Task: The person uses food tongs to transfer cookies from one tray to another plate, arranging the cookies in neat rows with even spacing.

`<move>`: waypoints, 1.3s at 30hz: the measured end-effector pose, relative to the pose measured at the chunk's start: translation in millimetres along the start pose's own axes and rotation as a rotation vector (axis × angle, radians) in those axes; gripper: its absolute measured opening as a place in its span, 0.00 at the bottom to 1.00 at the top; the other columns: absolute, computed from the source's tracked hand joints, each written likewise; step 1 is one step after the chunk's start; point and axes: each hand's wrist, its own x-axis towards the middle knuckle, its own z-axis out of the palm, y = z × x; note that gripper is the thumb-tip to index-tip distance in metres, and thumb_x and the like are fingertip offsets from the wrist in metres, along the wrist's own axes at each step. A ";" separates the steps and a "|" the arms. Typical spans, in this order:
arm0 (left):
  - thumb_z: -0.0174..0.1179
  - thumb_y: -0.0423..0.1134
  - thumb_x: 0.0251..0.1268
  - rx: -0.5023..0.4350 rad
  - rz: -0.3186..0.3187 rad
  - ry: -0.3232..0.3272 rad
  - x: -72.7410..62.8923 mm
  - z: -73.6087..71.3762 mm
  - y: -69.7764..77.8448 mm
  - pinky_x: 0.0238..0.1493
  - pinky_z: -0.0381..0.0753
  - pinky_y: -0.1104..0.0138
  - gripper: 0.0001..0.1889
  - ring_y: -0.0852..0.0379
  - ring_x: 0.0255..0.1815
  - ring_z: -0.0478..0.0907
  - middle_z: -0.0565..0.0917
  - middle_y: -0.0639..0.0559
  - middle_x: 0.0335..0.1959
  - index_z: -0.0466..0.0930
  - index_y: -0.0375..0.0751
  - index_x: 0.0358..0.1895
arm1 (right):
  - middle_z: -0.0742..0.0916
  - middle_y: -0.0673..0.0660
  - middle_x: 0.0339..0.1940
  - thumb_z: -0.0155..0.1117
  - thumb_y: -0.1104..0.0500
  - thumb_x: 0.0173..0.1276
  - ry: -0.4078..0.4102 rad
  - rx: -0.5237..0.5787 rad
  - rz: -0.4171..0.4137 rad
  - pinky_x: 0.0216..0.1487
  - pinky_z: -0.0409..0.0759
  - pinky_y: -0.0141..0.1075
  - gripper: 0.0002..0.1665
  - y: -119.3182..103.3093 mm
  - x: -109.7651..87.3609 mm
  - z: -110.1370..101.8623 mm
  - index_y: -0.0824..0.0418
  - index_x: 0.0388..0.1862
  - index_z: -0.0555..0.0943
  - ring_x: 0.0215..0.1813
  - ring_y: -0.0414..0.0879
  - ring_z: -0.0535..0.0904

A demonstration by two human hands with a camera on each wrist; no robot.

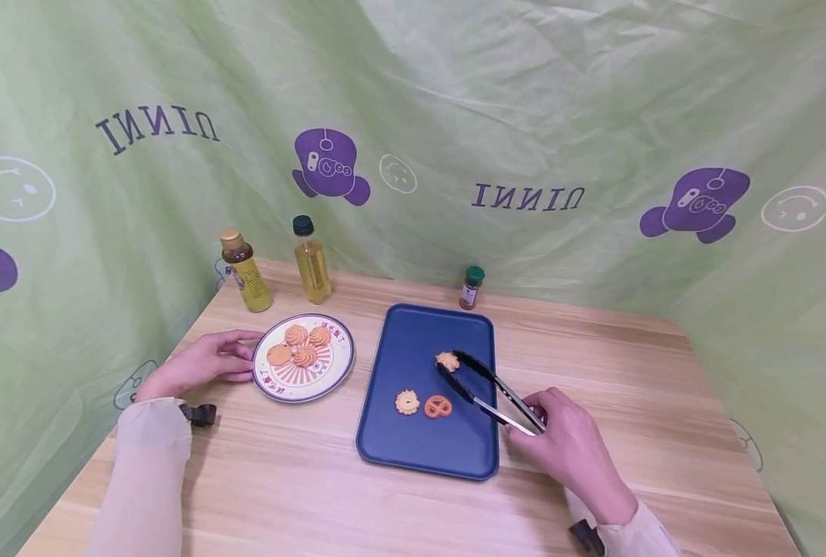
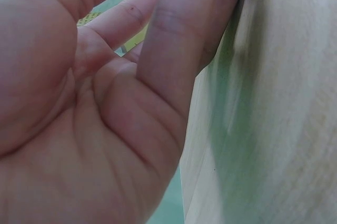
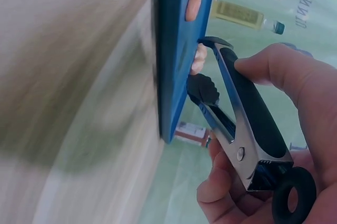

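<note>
Presently, right hand (image 1: 566, 437): curled round the tongs (image 1: 481, 367), thumb along one dark grip panel; tong arms apart.
Left hand (image 1: 204, 360): fingers loosely bent at the rim of the plate (image 1: 337, 357); no pinch shows.
Biscuit (image 1: 445, 358): ahead of the right hand, between the tong tips, apparently resting on the tray (image 1: 420, 340); cannot tell whether both tips touch it.
Biscuit handling: judged light, stiff, brittle; ridges should give purchase, a hard squeeze may chip it.
Biscuit hold: best across opposite sides, low, lightly.
Tongs: shiny metal, dark scalloped tips, rivet, dark tail ring; probably springy, steadiest held mid-arm.
Tray: blue, flat, raised lip, between the hands, nearer the right; also bears a toothed disc (image 1: 406, 401) and a looped pretzel (image 1: 438, 408).
Plate: just beside the left hand, round, glossy-looking, likely slippery; bears ridged swirls (image 1: 296, 334) and a smooth round (image 1: 279, 354).
Bottles (image 1: 312, 271): beyond the left hand, smooth-sided.
Table (image 1: 274, 464): pale wood grain beneath both hands.
</note>
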 end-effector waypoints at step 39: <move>0.67 0.29 0.80 0.020 -0.004 0.009 1.2 0.5 -1.2 0.59 0.97 0.65 0.39 0.63 0.51 0.90 0.81 0.29 0.64 0.59 0.27 0.87 | 0.85 0.49 0.38 0.81 0.49 0.59 -0.195 0.131 -0.212 0.34 0.78 0.32 0.24 -127.0 58.8 73.8 0.61 0.49 0.90 0.35 0.44 0.76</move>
